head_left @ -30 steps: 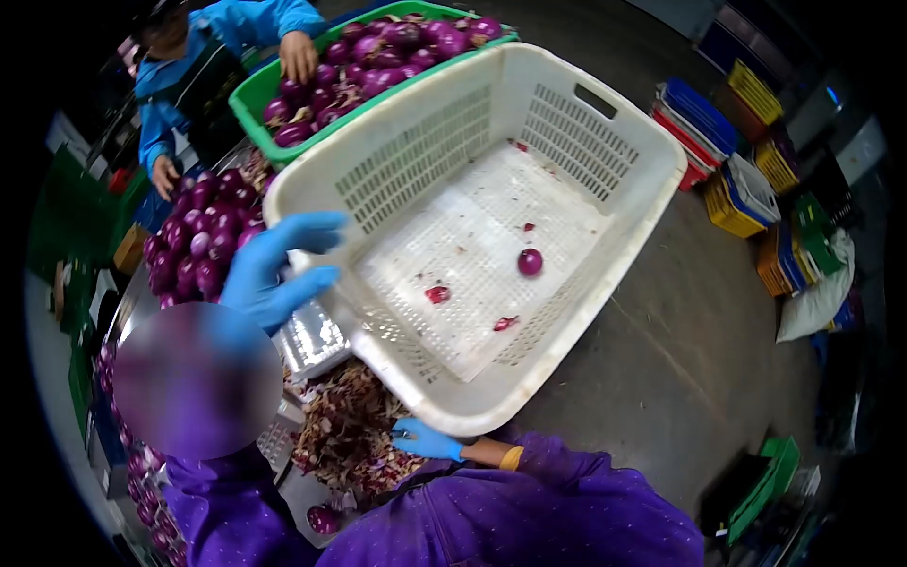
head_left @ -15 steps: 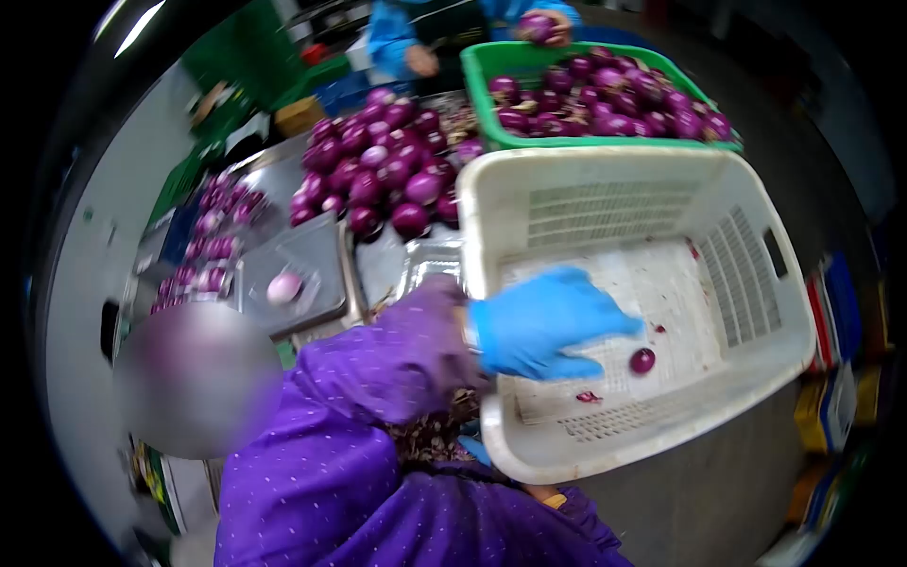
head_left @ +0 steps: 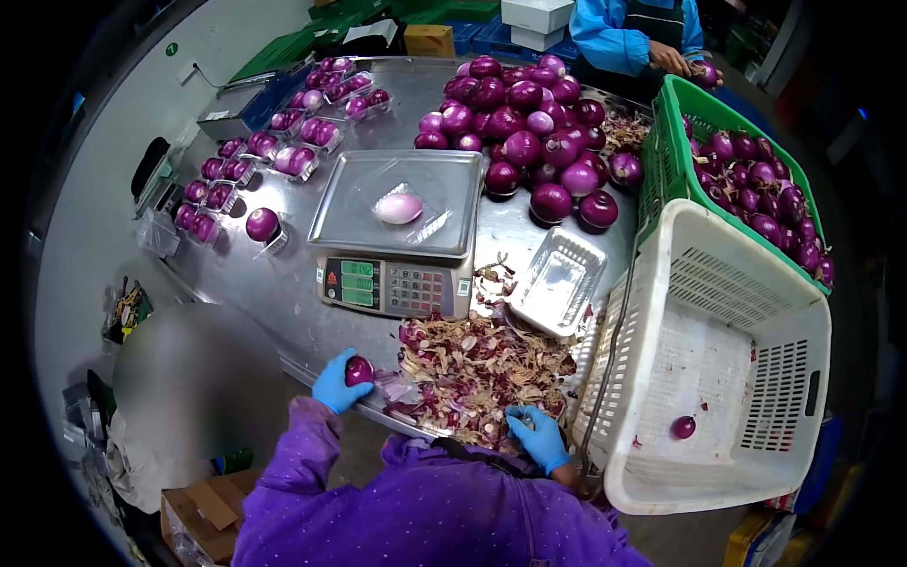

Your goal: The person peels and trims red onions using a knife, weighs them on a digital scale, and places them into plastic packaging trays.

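Note:
My left hand (head_left: 333,383), in a blue glove, is closed around a small peeled red onion (head_left: 359,370) at the front edge of the metal table. Over by the right end of a heap of onion skins (head_left: 482,373), my right hand (head_left: 537,438), also gloved, has its fingers curled; something small and dark seems to be in them, too small to name. A scale (head_left: 387,283) stands behind the heap, and on its tray lies a pale onion (head_left: 399,207) on clear plastic. An open clear plastic tray (head_left: 559,279) rests to the right of the scale.
A white crate (head_left: 652,378) at right holds a single onion (head_left: 683,427) and skin bits. Behind it is a green crate (head_left: 673,142) of onions. Red onions (head_left: 529,123) are piled at the back; packed trays (head_left: 298,161) stand at left. Across the table, a person (head_left: 624,42) handles an onion.
My left hand has moved out of the white crate to the table's front edge, now with an onion in it. The view has swung left, showing more table.

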Tool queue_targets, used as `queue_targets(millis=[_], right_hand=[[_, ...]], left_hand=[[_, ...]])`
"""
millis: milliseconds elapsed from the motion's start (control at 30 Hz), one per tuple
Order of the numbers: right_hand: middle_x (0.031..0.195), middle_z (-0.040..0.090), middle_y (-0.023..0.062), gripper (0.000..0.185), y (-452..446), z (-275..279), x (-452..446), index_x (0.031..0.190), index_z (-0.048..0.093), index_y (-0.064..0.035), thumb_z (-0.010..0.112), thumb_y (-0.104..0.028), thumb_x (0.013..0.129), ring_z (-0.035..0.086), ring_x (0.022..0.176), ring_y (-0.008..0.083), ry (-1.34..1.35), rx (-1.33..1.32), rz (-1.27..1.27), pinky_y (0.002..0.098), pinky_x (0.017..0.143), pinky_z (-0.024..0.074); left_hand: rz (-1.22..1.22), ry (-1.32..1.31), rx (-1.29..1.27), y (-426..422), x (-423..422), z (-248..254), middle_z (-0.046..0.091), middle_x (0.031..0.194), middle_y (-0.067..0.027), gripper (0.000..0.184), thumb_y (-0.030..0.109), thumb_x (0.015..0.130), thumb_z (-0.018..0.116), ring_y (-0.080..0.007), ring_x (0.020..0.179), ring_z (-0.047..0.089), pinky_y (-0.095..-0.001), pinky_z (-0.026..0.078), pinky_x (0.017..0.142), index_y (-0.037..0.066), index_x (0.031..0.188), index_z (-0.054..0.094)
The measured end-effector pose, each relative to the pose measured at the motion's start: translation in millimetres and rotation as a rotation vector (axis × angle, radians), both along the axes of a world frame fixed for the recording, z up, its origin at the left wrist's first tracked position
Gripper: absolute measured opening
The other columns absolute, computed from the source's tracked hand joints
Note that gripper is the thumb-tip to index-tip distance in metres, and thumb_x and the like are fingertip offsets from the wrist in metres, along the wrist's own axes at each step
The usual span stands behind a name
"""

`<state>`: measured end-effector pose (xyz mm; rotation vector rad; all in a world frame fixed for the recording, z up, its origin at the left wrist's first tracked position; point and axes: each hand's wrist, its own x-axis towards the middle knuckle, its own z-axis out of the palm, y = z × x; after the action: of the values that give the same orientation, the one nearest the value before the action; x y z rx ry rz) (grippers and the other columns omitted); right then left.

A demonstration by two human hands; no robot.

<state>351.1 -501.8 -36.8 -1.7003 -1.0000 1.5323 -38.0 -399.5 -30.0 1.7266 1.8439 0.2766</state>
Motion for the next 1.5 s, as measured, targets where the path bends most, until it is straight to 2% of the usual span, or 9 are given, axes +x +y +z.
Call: queue_targets(millis=[100,233,333,533,733,1033,1267,1433,1500], right_hand=[[0.089,0.068,0.0054,0.027,11,10,-13,0.106,0.064,-0.002,0.065,-0.022,0.088,0.06,0.081,0.0112,0.051,-0.045,-0.055,0.0265,0.075,0.0485],[0.088,0.066,0.0036,0.025,17,4,-28,0.107,0.064,-0.002,0.064,-0.019,0.089,0.06,0.076,0.0091,0.049,0.007,-0.107,0.0249,0.068,0.049],[0.083,0.064,0.002,0.022,26,30,-38,0.107,0.064,-0.003,0.062,-0.016,0.09,0.058,0.068,0.0057,0.162,-0.039,-0.216,0.0219,0.059,0.0476],[0.084,0.064,0.0049,0.024,60,47,-46,0.109,0.063,-0.0054,0.063,-0.013,0.086,0.058,0.067,0.0114,-0.193,0.399,-0.204,0.0275,0.065,0.0491],[0.082,0.062,0.01,0.024,69,93,-54,0.105,0.061,-0.0099,0.062,-0.012,0.082,0.063,0.064,0.0247,-0.468,0.488,-0.081,0.0352,0.06,0.0507],[0.082,0.062,0.011,0.02,68,89,-60,0.102,0.059,-0.0113,0.058,-0.018,0.083,0.063,0.069,0.0306,-0.541,0.464,-0.042,0.0408,0.062,0.0497],[0.084,0.064,0.0194,0.028,33,7,-34,0.099,0.06,-0.0068,0.059,-0.031,0.084,0.062,0.081,0.0396,-0.537,0.175,0.028,0.0448,0.071,0.0487],[0.092,0.062,0.0184,0.047,42,23,-37,0.111,0.062,-0.0034,0.067,-0.037,0.079,0.06,0.087,0.0355,-0.811,0.266,0.193,0.0452,0.076,0.0479],[0.092,0.062,0.0177,0.042,62,41,-42,0.11,0.063,-0.0028,0.068,-0.033,0.08,0.061,0.084,0.0335,-0.694,0.291,0.069,0.0419,0.076,0.0489]], left_hand=[[0.003,0.025,0.007,2,14,9,0.055,0.118,-0.0182,0.079,0.031,0.063,0.083,-0.0332,0.11,0.056,-0.0394,0.045,0.096,0.007,0.129,0.047],[0.104,-0.493,-0.009,21,12,-6,0.059,0.113,-0.0108,0.072,0.028,0.069,0.077,-0.0242,0.095,0.061,-0.0344,0.051,0.085,0.008,0.13,0.043],[0.398,-1.089,-0.41,39,42,39,0.058,0.117,-0.0093,0.065,0.032,0.077,0.07,-0.0227,0.097,0.061,-0.0327,0.051,0.082,0.009,0.131,0.043],[0.285,-1.632,-0.439,45,136,57,0.048,0.128,-0.0141,0.064,0.023,0.08,0.07,-0.0269,0.114,0.053,-0.038,0.054,0.083,0.007,0.133,0.039],[0.191,-1.585,-0.443,37,172,73,0.047,0.124,-0.0133,0.065,0.019,0.079,0.07,-0.0252,0.106,0.058,-0.0384,0.056,0.085,0.006,0.131,0.035],[0.138,-1.547,-0.275,24,176,74,0.051,0.12,-0.013,0.072,0.018,0.071,0.077,-0.0236,0.11,0.054,-0.0384,0.047,0.096,0.003,0.129,0.038],[0.001,-1.4,-0.037,35,157,82,0.049,0.122,-0.012,0.086,0.017,0.06,0.085,-0.0237,0.113,0.052,-0.0375,0.047,0.097,0.005,0.13,0.037],[-0.097,-1.165,0.289,100,113,97,0.045,0.127,-0.0106,0.086,0.015,0.064,0.082,-0.0218,0.114,0.05,-0.0348,0.045,0.098,0.006,0.135,0.034],[-0.118,-1.048,0.382,136,88,107,0.046,0.127,-0.0108,0.085,0.015,0.065,0.081,-0.0216,0.114,0.051,-0.0341,0.045,0.098,0.006,0.136,0.035]])
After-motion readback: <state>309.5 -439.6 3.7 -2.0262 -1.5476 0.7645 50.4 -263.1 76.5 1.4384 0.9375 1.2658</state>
